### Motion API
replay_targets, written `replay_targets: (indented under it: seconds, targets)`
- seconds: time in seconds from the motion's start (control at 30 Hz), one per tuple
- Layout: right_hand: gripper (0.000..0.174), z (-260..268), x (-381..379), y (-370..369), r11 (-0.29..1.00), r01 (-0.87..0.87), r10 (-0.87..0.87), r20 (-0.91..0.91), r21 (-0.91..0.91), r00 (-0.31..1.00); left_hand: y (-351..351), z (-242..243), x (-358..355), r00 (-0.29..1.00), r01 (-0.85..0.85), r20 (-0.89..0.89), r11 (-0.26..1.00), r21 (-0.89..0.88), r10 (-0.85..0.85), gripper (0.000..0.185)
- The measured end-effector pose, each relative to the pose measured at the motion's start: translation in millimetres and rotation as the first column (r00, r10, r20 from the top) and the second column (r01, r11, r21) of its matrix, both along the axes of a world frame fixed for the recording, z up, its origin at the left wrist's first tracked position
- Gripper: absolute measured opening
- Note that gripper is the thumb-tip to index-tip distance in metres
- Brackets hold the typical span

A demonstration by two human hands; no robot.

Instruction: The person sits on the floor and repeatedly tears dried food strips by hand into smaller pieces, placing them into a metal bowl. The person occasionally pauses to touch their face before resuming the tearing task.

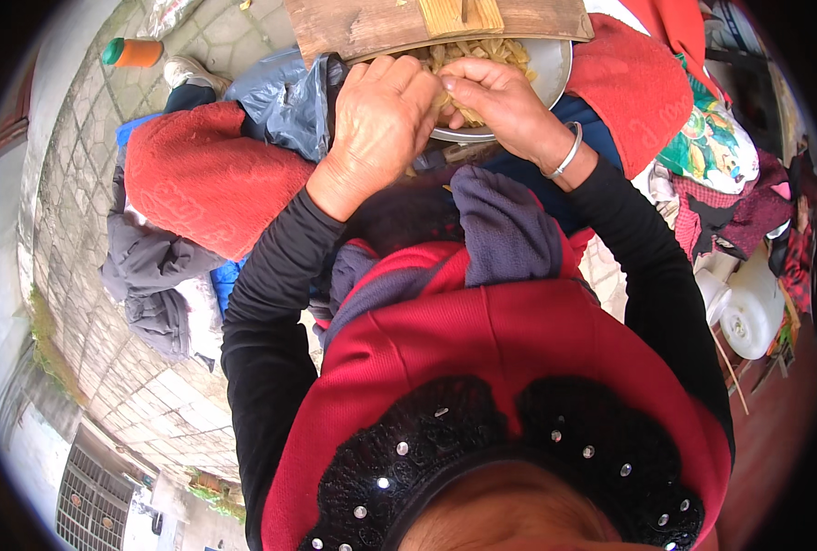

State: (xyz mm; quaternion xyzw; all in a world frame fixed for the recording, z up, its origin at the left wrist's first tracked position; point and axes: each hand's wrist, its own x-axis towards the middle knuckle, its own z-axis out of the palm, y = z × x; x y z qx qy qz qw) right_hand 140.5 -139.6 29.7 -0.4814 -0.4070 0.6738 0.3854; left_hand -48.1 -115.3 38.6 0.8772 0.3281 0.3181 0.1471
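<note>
My left hand (384, 117) is curled over the near left edge of a metal basin (553, 76), and its fingertips are hidden from me. Close against it, my right hand (505, 103) pinches pale yellow strips (458, 110) of what looks like plant food between thumb and fingers. More yellow strips (498, 52) lie in the basin behind my hands. Across the basin's far side rests a wooden board (360, 27). A lighter wood block (460, 15) sits on it, with a thin upright piece standing up from it.
A dark plastic bag (284, 96) gapes left of my left hand. Red cloths (209, 172) cover both knees. An orange bottle (140, 53) with a green cap lies on the paving (85, 179). To the right are a printed bag (715, 141), clothes and a white plastic roll (753, 310).
</note>
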Motion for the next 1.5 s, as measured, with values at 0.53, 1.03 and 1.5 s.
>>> replay_targets:
  seconds: [0.53, 1.03, 1.5]
  targets:
    - [0.019, -20, -15, 3, 0.829, 0.011, -0.204, 0.284, 0.560, 0.937, -6, -14, 6, 0.919, -0.039, 0.222, 0.634, -0.773, 0.326, 0.021]
    - [0.030, -8, 0, -8, 0.991, 0.055, -0.114, -0.546, -0.124, 0.830, -19, -8, 11, 0.817, 0.015, 0.430, 0.732, -0.681, 0.384, 0.013]
    - [0.025, 15, 1, 2, 0.988, -0.134, 0.154, -0.412, 0.077, 0.898, -5, 1, -5, 0.703, 0.524, 0.583, 0.258, -0.812, 0.407, 0.004]
